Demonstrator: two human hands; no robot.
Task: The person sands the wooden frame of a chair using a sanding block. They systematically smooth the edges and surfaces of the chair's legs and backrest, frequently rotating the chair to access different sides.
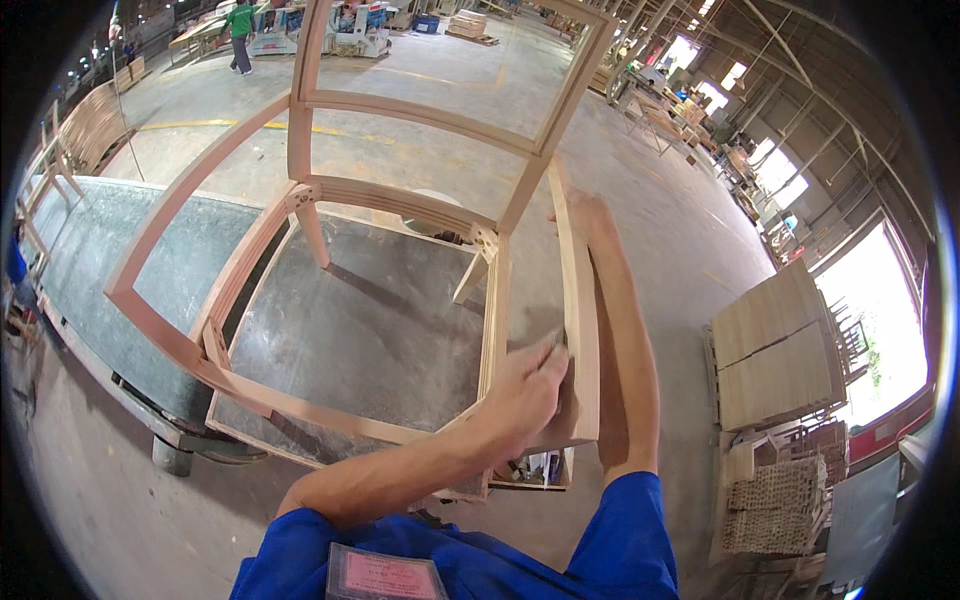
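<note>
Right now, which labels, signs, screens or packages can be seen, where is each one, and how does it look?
Badge: on the chest of the blue shirt, at the lower edge; a flat rectangle, pink under clear plastic.
Printed panels: far at the upper left, behind a walking person; pale, too small to describe.
No screens or packages show.

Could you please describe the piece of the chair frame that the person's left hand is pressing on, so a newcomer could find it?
Start at the bare wooden chair frame on the grey workbench. Along its right side runs a flat, slightly curved arm rail. Unlike the other slats, both hands rest on it: left hand near, right hand far.
</note>
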